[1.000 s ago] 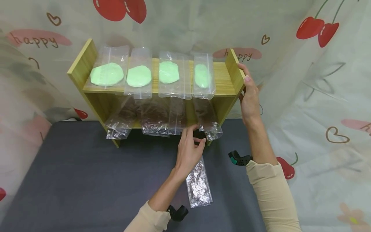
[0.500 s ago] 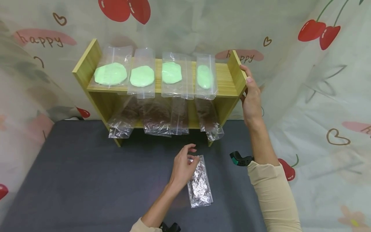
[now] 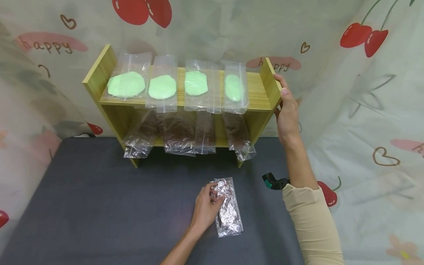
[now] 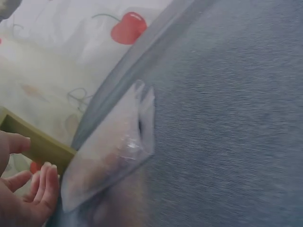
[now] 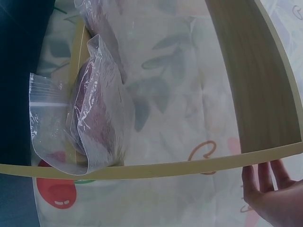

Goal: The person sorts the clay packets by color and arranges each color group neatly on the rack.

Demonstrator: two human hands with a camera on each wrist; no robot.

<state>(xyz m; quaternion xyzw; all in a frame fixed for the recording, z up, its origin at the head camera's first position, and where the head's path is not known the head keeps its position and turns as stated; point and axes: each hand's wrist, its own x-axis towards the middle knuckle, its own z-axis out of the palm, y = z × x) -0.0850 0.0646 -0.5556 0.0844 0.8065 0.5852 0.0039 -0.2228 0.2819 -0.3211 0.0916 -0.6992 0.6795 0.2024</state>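
My left hand (image 3: 206, 208) hovers at the left side of a flat clear plastic bag (image 3: 229, 215) on the dark table. Thumb and fingers are loosely bent and apart, with nothing between them; the left wrist view shows the hand (image 4: 29, 194) beside the folded bag (image 4: 111, 146). At the right end of a small wooden shelf (image 3: 255, 90), my right hand (image 3: 287, 114) grips the edge of the side panel. In the right wrist view its fingers (image 5: 265, 177) touch the panel's outer side.
Several zip bags with pale green flat lumps (image 3: 162, 87) lie along the upper board. Bags with dark brownish contents (image 3: 179, 132) hang over the lower board's front edge. Behind the shelf is a cherry-print cloth (image 3: 205, 29). The grey table cover (image 3: 99, 202) extends in front.
My left hand has come down and back from the lower board's bags to the bag on the table. The right hand stays on the side panel.
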